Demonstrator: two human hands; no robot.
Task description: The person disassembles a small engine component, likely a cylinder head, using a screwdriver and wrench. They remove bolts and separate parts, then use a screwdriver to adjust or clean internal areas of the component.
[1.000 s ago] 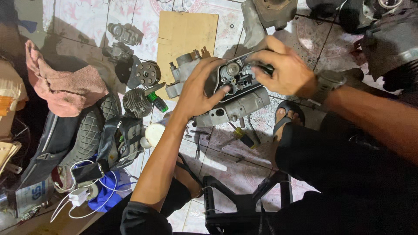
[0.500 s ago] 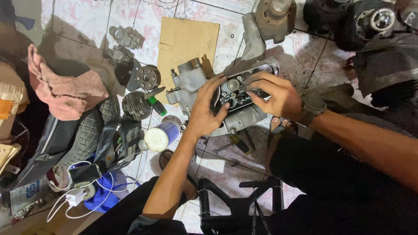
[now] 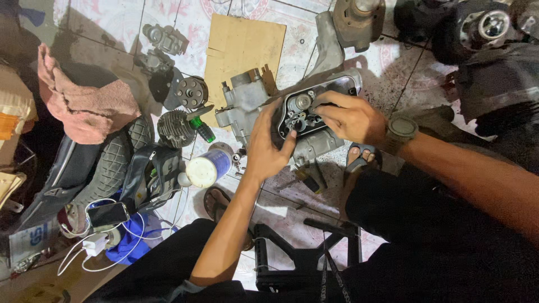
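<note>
Down on the tiled floor, the grey engine casing sits in front of me. My left hand is spread flat on its near edge, steadying it, while my right hand pinches something small at its open face. Left of the casing lie a green-handled screwdriver and a white can; behind it, a cardboard sheet.

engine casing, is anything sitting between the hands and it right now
Nothing visible does. The left hand rests flat against the near edge of the grey engine casing, and the right hand has its fingertips on the parts inside the open face. The green-handled screwdriver and the blue-and-white can lie off to the side, apart.
</note>
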